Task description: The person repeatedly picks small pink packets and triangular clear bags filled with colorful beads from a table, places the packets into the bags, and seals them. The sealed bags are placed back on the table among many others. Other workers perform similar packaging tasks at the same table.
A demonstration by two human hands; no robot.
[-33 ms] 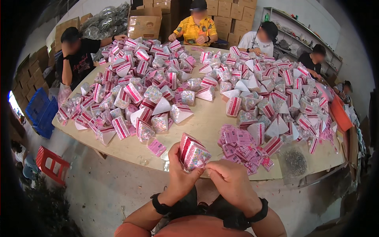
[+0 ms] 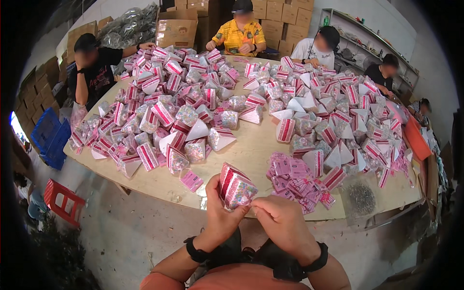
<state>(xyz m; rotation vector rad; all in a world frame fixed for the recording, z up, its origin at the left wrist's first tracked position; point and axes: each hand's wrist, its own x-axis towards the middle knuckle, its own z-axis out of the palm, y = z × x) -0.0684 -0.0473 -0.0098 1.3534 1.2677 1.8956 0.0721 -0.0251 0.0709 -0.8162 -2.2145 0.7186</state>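
Observation:
My left hand (image 2: 221, 212) is wrapped round a toy cake slice (image 2: 237, 187), pink and red in layers, with a side of colourful sprinkles. The slice is tilted above the table's near edge. My right hand (image 2: 282, 220) is closed in a pinch at the slice's lower right corner; whatever its fingertips hold is too small to make out. Just beyond my left hand, a pink card (image 2: 192, 180) lies on the table. To the right of the slice is a heap of pink cards (image 2: 295, 176).
Large piles of similar cake slices (image 2: 164, 113) cover the wooden table (image 2: 251, 145) left and right. A clear bag of small metallic pieces (image 2: 358, 199) lies near the right front edge. Several people sit around the table. A red stool (image 2: 64, 203) stands at left; an orange bin (image 2: 416, 137) is at right.

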